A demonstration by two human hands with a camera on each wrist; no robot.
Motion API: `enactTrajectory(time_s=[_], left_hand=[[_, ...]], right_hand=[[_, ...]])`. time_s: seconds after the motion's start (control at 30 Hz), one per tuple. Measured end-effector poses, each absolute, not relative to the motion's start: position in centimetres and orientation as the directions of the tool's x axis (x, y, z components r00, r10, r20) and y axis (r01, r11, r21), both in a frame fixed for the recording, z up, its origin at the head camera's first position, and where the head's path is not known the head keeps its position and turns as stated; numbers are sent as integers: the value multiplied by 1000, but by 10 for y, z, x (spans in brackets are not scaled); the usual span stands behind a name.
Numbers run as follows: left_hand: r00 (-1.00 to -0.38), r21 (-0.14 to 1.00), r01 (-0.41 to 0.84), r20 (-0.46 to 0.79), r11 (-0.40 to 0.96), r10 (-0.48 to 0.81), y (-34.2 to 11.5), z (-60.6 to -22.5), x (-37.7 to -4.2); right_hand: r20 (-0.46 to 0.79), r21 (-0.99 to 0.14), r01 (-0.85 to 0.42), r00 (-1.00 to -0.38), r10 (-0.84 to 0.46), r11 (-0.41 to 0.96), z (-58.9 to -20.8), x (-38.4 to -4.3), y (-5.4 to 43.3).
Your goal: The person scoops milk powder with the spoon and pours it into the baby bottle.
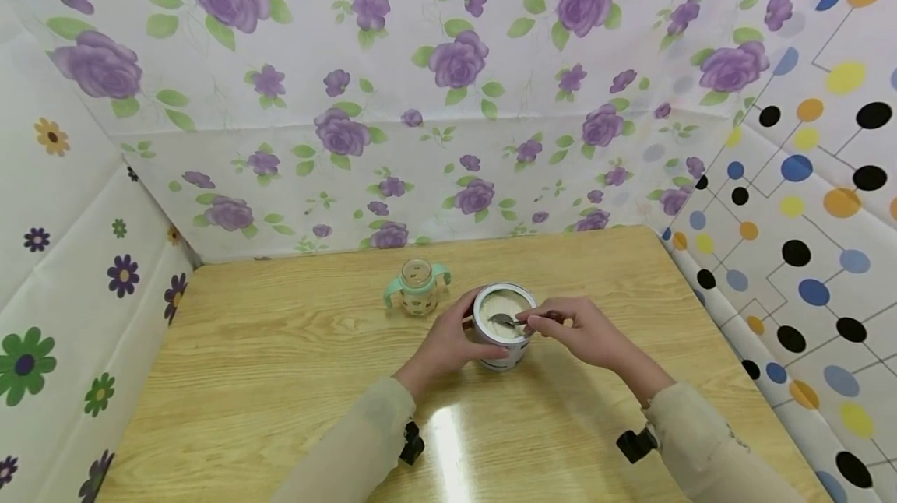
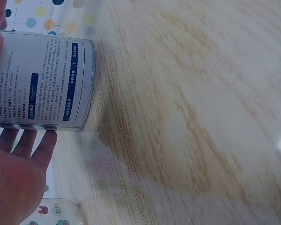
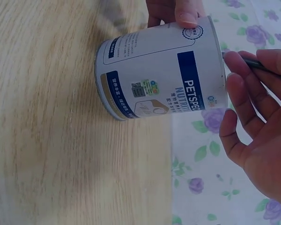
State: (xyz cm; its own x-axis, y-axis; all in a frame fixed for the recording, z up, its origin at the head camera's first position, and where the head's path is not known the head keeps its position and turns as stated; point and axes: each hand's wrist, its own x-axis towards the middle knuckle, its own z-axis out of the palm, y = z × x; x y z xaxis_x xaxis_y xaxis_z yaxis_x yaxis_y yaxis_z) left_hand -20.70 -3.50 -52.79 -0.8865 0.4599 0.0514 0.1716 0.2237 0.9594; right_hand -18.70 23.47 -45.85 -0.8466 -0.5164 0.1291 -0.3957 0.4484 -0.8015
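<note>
A white and blue can (image 1: 501, 359) of pale powder (image 1: 506, 303) stands without a lid on the table; its printed label (image 3: 152, 77) shows in the right wrist view. My left hand (image 1: 448, 338) grips the can's left side, thumb across the front and fingers behind. Between thumb and fingers, my right hand (image 1: 576, 328) pinches the dark handle of a metal spoon (image 1: 501, 319). The spoon's bowl lies over the powder inside the rim; whether it is sunk in cannot be told. Behind and left of the can is a clear baby bottle (image 1: 418, 300) with green handles.
The wooden table (image 1: 280, 378) reaches back to a flowered cloth (image 1: 336, 176) hung behind it. Cloth with dots (image 1: 799, 254) hangs along the right side, and cloth with flowers (image 1: 63, 285) along the left. A black wrist device (image 1: 635, 445) sits at the right cuff.
</note>
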Motion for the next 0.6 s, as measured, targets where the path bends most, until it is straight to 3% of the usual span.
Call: enactTrajectory(time_s=[0.6], left_hand=[[-887,959,164,41,230,460,-35,-526,-207]], right_hand=[[3,-884,-246,-854,-521,397,-459,-190,236]])
